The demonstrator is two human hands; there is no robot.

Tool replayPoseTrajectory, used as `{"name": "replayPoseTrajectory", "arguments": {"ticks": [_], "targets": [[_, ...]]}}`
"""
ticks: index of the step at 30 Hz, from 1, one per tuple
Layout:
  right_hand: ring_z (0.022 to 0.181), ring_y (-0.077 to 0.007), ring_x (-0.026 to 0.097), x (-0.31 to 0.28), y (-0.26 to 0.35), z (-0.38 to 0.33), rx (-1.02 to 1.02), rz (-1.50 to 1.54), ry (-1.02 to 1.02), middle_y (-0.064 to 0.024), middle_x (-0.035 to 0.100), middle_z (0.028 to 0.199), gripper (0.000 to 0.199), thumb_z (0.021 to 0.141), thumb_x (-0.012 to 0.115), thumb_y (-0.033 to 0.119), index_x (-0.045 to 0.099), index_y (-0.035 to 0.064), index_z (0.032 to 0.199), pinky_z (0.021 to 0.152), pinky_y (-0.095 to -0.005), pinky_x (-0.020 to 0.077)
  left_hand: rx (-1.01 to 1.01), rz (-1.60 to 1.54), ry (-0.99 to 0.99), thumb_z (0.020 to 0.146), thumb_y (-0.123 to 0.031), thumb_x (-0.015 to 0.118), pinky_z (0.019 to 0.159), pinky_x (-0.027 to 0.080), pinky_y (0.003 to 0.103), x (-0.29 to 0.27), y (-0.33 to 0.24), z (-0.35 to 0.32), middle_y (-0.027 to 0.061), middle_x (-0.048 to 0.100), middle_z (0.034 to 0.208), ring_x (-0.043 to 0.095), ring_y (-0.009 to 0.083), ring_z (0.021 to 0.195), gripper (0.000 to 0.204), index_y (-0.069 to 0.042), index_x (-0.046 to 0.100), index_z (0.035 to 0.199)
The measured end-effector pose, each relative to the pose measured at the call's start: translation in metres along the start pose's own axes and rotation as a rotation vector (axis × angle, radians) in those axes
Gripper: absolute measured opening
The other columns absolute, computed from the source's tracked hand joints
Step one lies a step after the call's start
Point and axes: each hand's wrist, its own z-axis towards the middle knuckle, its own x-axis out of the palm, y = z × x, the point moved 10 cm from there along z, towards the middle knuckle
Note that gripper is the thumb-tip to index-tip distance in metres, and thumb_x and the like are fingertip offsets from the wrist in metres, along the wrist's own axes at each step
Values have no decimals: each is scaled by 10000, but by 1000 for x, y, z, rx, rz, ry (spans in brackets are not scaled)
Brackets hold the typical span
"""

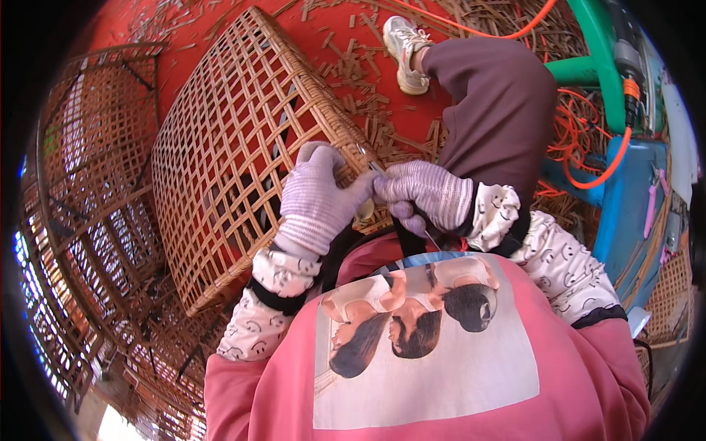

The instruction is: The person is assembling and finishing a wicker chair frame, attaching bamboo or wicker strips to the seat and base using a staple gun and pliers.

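Observation:
A woven rattan panel (243, 125) with an open lattice and a thick bound edge leans across my lap to the left. My left hand (316, 195), in a lilac-and-white knit glove, is closed at the panel's near edge, its thumb reaching to my right fingertips. My right hand (430, 192), gloved alike, is closed on a thin metal tool. The tool's bright tip (377, 168) shows between the two hands beside the bound edge, and its thin other end pokes out below the right fingers. The tool's middle is hidden in the glove.
More woven frames (95, 169) stand stacked at the left. Cut rattan scraps (357, 59) litter the red floor (309, 44). At the right are a blue stool (629, 213), a green frame (599, 70) and a coiled orange air hose (577, 125).

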Motion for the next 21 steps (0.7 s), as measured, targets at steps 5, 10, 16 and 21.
{"name": "replayPoseTrajectory", "arguments": {"ticks": [5, 10, 16, 21], "targets": [[423, -75, 359, 1, -6, -3, 222, -317, 59, 17, 394, 564, 209, 882, 505, 265, 451, 90, 780, 366, -225, 318, 21, 73, -19, 576, -355, 777, 599, 478, 370, -11, -5, -14, 124, 522, 793, 570, 295, 675, 466, -9, 518, 748], [441, -100, 404, 31, -10, -19, 206, -110, 270, -8, 421, 570, 188, 877, 516, 249, 474, 85, 796, 393, -248, 343, 111, 21, -103, 549, -305, 773, 546, 456, 367, -56, -10, -20, 116, 519, 752, 536, 284, 614, 421, -26, 478, 656], [668, -227, 527, 41, 27, -42, -630, -981, -31, -131, 520, 697, 261, 848, 535, 270, 574, 11, 837, 642, -326, 419, 164, 80, -252, 533, -294, 772, 579, 459, 369, -98, -1, -37, 128, 521, 780, 538, 288, 657, 416, -8, 515, 692], [568, -67, 467, 51, 37, -16, -434, -1149, 78, -4, 504, 652, 209, 900, 461, 188, 577, 19, 856, 521, -211, 386, 90, 74, -146, 537, -140, 758, 632, 451, 312, -115, 12, -97, 117, 500, 866, 518, 224, 729, 365, -9, 481, 735]]}}
